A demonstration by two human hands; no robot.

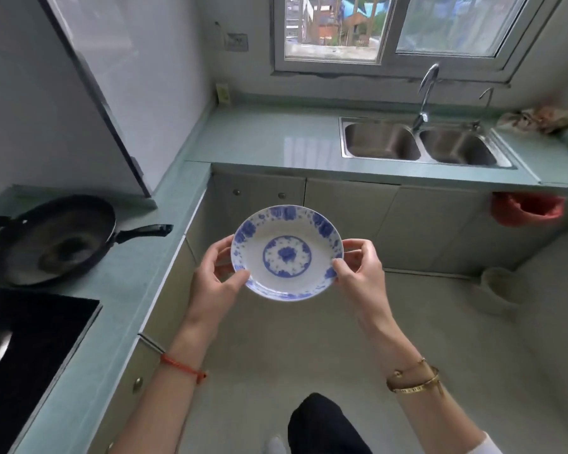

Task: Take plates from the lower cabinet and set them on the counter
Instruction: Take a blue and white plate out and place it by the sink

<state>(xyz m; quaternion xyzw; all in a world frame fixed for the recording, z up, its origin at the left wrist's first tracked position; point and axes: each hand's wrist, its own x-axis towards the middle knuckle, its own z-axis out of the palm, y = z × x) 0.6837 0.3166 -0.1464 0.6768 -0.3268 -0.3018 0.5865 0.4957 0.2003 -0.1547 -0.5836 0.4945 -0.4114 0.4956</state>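
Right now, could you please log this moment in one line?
plate: above floor | left hand: grips rim | right hand: grips rim | counter: no plate

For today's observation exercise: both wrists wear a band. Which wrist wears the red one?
The left wrist: it wears a thin red cord, while the right wrist carries gold bangles instead.

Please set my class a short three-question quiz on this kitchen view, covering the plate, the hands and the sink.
1. True or false: the plate already rests on the counter.
2. The plate's rim is held by: A one hand, B both hands, C neither.
3. Fill in: the sink has ___ basins.

Key
1. False; it is held in the air, in front of the cabinets.
2. B; the left hand and the right hand grip opposite edges.
3. Two.
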